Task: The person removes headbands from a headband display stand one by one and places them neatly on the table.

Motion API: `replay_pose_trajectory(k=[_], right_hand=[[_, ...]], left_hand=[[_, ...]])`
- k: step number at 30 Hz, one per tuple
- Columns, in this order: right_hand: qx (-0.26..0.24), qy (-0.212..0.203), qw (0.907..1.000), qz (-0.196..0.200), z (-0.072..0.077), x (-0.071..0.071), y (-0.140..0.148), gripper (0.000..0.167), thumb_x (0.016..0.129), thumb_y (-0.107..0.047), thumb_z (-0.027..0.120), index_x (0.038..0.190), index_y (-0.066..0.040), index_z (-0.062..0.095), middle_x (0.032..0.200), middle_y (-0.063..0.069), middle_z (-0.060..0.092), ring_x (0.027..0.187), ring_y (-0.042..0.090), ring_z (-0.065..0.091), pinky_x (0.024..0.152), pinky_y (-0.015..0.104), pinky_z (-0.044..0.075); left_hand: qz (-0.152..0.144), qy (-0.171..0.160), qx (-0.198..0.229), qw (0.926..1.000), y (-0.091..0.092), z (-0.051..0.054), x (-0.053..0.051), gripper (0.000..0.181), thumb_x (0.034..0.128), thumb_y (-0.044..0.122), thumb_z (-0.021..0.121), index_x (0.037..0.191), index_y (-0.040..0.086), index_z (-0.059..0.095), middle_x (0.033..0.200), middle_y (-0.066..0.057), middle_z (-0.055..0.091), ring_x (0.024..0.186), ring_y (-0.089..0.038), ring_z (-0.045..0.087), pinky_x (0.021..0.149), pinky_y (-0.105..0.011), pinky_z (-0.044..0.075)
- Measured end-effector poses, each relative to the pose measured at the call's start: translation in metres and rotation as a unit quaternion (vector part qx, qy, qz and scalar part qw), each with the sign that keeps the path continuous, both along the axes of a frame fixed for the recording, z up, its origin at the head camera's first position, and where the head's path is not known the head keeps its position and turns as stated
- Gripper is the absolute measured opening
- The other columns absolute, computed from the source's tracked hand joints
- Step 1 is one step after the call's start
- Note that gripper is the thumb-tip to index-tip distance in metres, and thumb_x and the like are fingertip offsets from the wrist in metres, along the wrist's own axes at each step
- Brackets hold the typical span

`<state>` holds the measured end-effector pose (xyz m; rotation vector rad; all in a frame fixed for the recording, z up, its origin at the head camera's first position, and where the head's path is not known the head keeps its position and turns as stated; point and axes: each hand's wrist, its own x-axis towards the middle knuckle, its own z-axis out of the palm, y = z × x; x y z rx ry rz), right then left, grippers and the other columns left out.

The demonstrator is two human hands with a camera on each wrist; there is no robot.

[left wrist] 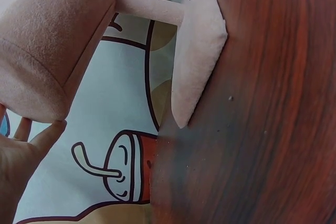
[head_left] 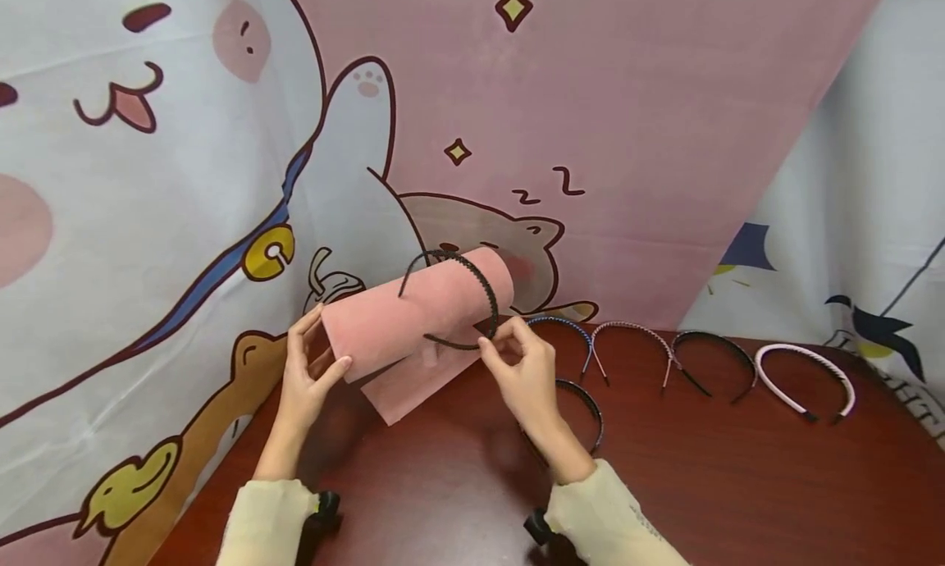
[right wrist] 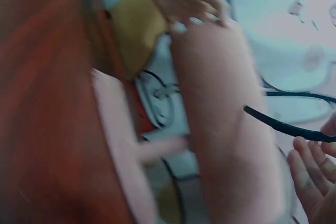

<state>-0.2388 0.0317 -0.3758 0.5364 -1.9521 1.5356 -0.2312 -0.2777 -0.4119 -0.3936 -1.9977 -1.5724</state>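
Observation:
A pink velvety headband stand (head_left: 384, 320), a padded roll on a short post (left wrist: 152, 9) above a flat base (left wrist: 199, 51), stands on the table. My left hand (head_left: 306, 377) grips the roll's left end, thumb on the near side. With thumb and fingers, my right hand (head_left: 524, 369) pinches a black toothed headband (head_left: 493, 291) near the roll's right part. The band arches over the roll, one tip beyond it and the other in front. In the right wrist view, a tip of the black headband (right wrist: 283, 127) shows before the roll.
Right of the stand on the dark red wooden table (head_left: 701, 484) lie several headbands: a blue one (head_left: 564, 324), a pinkish one (head_left: 635, 328), a black one (head_left: 716, 336), a pale pink one (head_left: 805, 350) and a dark one (head_left: 594, 410). Cartoon-printed cloth (head_left: 627, 98) hangs behind.

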Motion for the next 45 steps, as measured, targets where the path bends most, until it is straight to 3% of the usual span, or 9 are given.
replay_pose_trajectory(k=[5,8,12,15,18,23,30,37,45], right_hand=[[0.021,-0.023,0.9988,-0.039,0.025,-0.004,0.045,0.015,0.084,-0.001,0.073,0.077,-0.005,0.059,0.073,0.008,0.070,0.070,-0.004,0.065,0.062,0.011,0.051],[0.053,-0.044,0.9957,-0.063,0.036,-0.007,0.078,0.013,0.084,-0.001,0.071,0.077,-0.004,0.060,0.077,0.010,0.073,0.069,-0.008,0.066,0.062,0.010,0.050],[0.117,-0.086,0.9841,-0.101,0.040,-0.006,0.129,0.010,0.086,-0.008,0.070,0.080,-0.006,0.062,0.079,0.011,0.075,0.062,-0.008,0.065,0.059,0.010,0.048],[0.166,-0.128,0.9702,-0.121,0.037,-0.002,0.170,0.012,0.089,-0.015,0.070,0.084,-0.007,0.064,0.076,0.004,0.075,0.060,-0.008,0.065,0.060,0.009,0.046],[0.208,-0.159,0.9572,-0.124,0.032,0.001,0.205,0.012,0.092,-0.018,0.068,0.089,-0.006,0.065,0.072,0.001,0.075,0.059,-0.007,0.066,0.061,0.009,0.046],[0.265,-0.205,0.9355,-0.112,0.016,0.005,0.243,0.016,0.094,-0.019,0.065,0.095,-0.003,0.065,0.073,0.009,0.075,0.057,-0.002,0.066,0.056,0.014,0.047],[0.291,-0.313,0.9013,-0.071,-0.012,0.006,0.277,0.025,0.097,-0.020,0.060,0.104,0.003,0.066,0.071,0.005,0.073,0.061,0.006,0.068,0.058,0.021,0.056],[0.283,-0.379,0.8805,-0.034,-0.042,0.000,0.291,0.025,0.096,-0.016,0.061,0.102,0.007,0.068,0.064,-0.001,0.065,0.062,0.011,0.069,0.057,0.024,0.059],[0.276,-0.405,0.8710,-0.025,-0.062,-0.005,0.295,0.026,0.096,-0.013,0.060,0.105,0.010,0.070,0.068,0.002,0.066,0.065,0.013,0.068,0.058,0.027,0.060]], left_hand=[[0.005,0.001,0.002,1.0000,-0.002,0.001,0.002,0.080,0.0844,-0.010,0.063,0.154,0.008,0.029,0.162,-0.013,0.027,0.147,-0.015,0.031,0.101,-0.010,0.043],[0.010,-0.001,0.001,0.9999,-0.003,0.000,0.003,0.080,0.0843,-0.010,0.063,0.154,0.010,0.029,0.162,-0.008,0.028,0.147,-0.015,0.032,0.101,-0.009,0.043],[0.012,-0.004,0.004,0.9999,-0.003,-0.002,0.004,0.080,0.0841,-0.010,0.063,0.154,0.010,0.029,0.161,-0.001,0.030,0.146,-0.015,0.032,0.101,-0.009,0.043],[0.009,-0.009,0.004,0.9999,-0.001,-0.004,0.003,0.080,0.0843,-0.010,0.063,0.154,0.010,0.029,0.161,-0.002,0.030,0.146,-0.014,0.032,0.101,-0.010,0.043],[0.007,-0.011,0.002,0.9999,0.001,-0.006,0.001,0.080,0.0849,-0.008,0.063,0.154,0.011,0.029,0.162,-0.003,0.028,0.147,-0.015,0.031,0.102,-0.010,0.042],[0.007,-0.007,0.003,0.9999,0.001,-0.005,0.001,0.080,0.0844,-0.009,0.062,0.154,0.010,0.029,0.162,0.001,0.030,0.147,-0.016,0.031,0.101,-0.010,0.042],[-0.004,-0.004,0.004,1.0000,0.002,-0.002,0.001,0.080,0.0844,-0.011,0.062,0.154,0.009,0.028,0.162,-0.002,0.029,0.147,-0.015,0.031,0.101,-0.010,0.042],[0.002,-0.018,0.004,0.9998,0.002,-0.003,0.004,0.079,0.0851,-0.009,0.061,0.154,0.010,0.028,0.162,-0.002,0.028,0.147,-0.014,0.031,0.100,-0.008,0.041],[0.008,-0.026,-0.008,0.9996,0.003,0.002,0.005,0.079,0.0861,-0.008,0.061,0.155,0.012,0.028,0.163,-0.011,0.024,0.148,-0.015,0.029,0.100,-0.008,0.041]])
